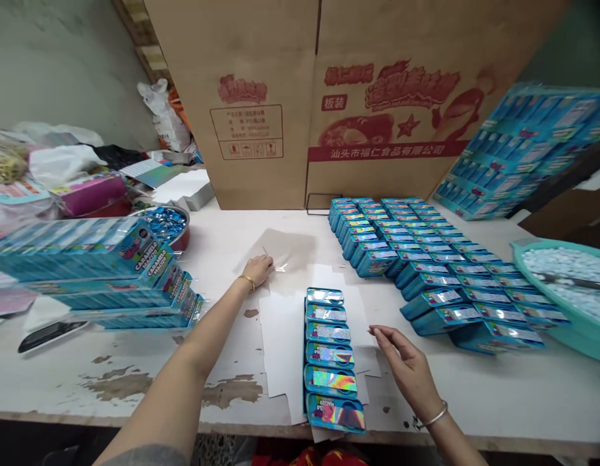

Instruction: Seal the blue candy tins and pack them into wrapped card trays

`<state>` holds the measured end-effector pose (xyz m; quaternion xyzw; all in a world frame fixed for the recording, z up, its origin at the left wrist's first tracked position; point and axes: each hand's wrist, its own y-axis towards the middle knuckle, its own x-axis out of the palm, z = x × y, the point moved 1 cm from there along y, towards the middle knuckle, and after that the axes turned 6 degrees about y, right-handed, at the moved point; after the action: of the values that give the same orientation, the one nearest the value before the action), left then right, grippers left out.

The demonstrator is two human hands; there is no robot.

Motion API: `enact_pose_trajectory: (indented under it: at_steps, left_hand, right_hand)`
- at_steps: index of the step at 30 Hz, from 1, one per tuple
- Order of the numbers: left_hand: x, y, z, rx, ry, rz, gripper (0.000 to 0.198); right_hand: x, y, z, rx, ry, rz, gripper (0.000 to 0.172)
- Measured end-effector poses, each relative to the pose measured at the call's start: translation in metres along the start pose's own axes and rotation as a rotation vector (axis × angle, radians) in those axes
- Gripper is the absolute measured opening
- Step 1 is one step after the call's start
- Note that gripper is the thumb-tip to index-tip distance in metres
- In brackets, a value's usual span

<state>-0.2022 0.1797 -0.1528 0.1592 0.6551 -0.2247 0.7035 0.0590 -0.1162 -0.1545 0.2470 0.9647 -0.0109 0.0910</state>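
My left hand (259,268) reaches forward with curled fingers on the edge of a clear plastic film sheet (292,249) lying on the table. My right hand (406,366) is held right of the row of boxes, thumb and forefinger tips together; whatever may be between them is too small to tell. Between my hands a single row of small blue boxes (331,356) with shiny, rainbow-reflecting strips on top stands on flat white cardboard (283,349). Neither hand touches this row.
Blue boxes (426,259) stand in several rows at right, beside a teal basin (566,317) of pale pieces. At left are stacked wrapped packs (110,272), a bowl (180,236) of blue wrapped pieces and a dark flat device (50,333). A large carton (261,175) stands behind.
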Motion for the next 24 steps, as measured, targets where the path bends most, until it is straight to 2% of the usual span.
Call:
enact_pose_trajectory:
  at_steps: [10, 12, 14, 18, 20, 23, 24]
  left_hand:
    - [-0.018, 0.017, 0.000, -0.118, -0.177, 0.020, 0.015]
    - [-0.028, 0.018, 0.000, -0.149, -0.252, 0.079, 0.016]
    - [-0.042, 0.017, 0.002, -0.194, -0.329, 0.187, 0.017]
    - [-0.074, 0.006, 0.022, -0.272, -0.454, 0.427, 0.020]
    - [-0.087, -0.002, 0.040, -0.278, -0.498, 0.523, 0.022]
    - [-0.102, -0.016, 0.067, -0.260, -0.538, 0.610, 0.021]
    - [-0.107, -0.020, 0.075, -0.250, -0.546, 0.628, 0.021]
  right_hand:
    - [-0.028, -0.024, 0.012, 0.007, -0.011, 0.017, 0.044]
    - [-0.032, -0.027, 0.013, 0.017, 0.029, 0.017, 0.045]
    - [-0.035, -0.027, 0.006, 0.023, 0.070, 0.034, 0.044]
    - [-0.023, -0.018, -0.037, -0.015, 0.148, 0.061, 0.043]
    - [-0.005, -0.011, -0.068, -0.057, 0.190, -0.022, 0.041]
    - [0.031, 0.003, -0.107, -0.108, 0.248, -0.217, 0.042]
    - [0.041, 0.009, -0.116, -0.113, 0.260, -0.225, 0.043]
